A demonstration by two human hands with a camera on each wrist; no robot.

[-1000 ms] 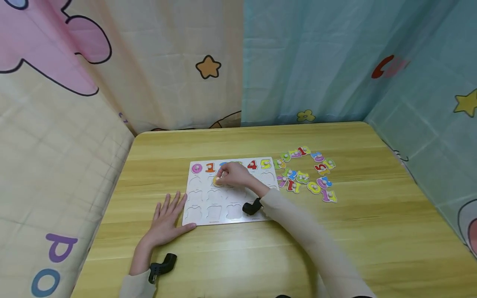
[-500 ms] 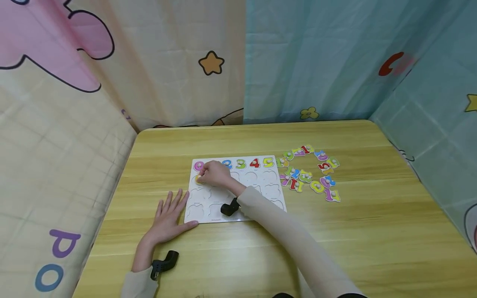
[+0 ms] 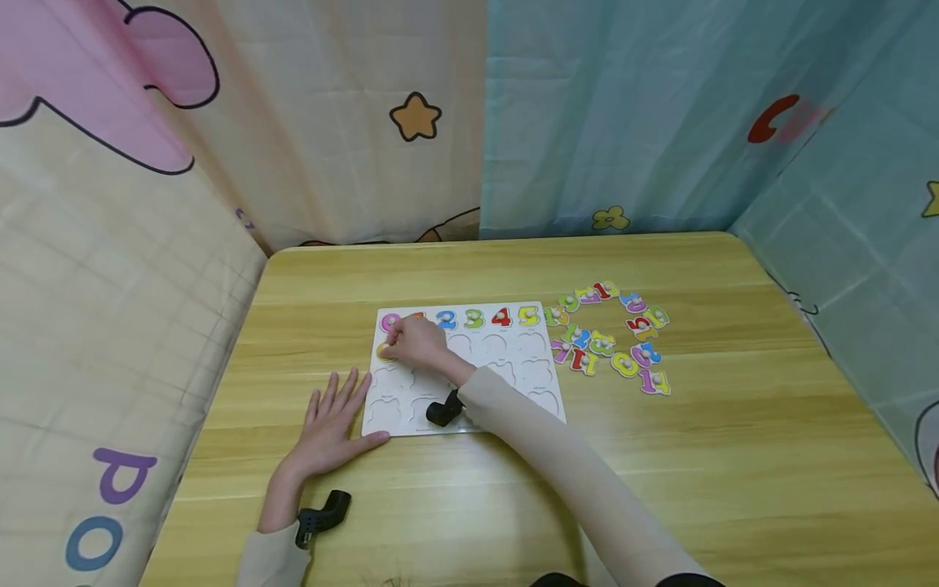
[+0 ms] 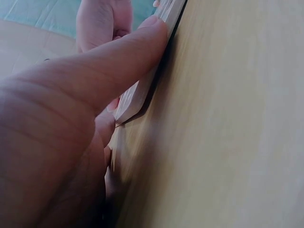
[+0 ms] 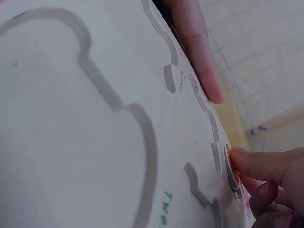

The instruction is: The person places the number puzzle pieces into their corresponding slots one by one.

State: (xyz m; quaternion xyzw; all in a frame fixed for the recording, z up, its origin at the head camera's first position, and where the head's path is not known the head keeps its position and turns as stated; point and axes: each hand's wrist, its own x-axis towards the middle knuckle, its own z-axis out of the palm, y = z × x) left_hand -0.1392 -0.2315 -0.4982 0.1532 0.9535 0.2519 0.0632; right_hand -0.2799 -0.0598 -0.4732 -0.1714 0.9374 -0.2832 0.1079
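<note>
Yellow-orange, the puzzle piece (image 3: 382, 352) sat pinched in the right hand (image 3: 420, 342) at the second row's left end on the white board (image 3: 405, 392), whose near left corner the left hand (image 3: 328, 432), fingers spread, touched, seemingly to stop it sliding.

In the head view, the top row of the board (image 3: 506, 359) carries number pieces reading a pink 0 (image 3: 385, 322), a mostly hidden orange 1 (image 3: 419, 315), a blue 2 (image 3: 446, 319), a green 3 (image 3: 473, 318), a red 4 (image 3: 502, 317) and a yellow 5 (image 3: 528, 315). Among the loose pieces on the counter (image 3: 704, 456), a 12 (image 3: 575, 336) and an 11 (image 3: 584, 362) can be read, while the left curtain (image 3: 125, 326) bears what looks like a purple P (image 3: 104, 481) above a blue O (image 3: 71, 545). The right wrist view shows blue "Eleven" (image 5: 181, 82) and green "Twe" (image 5: 167, 209), cut off by the view's edge, printed on the board.
</note>
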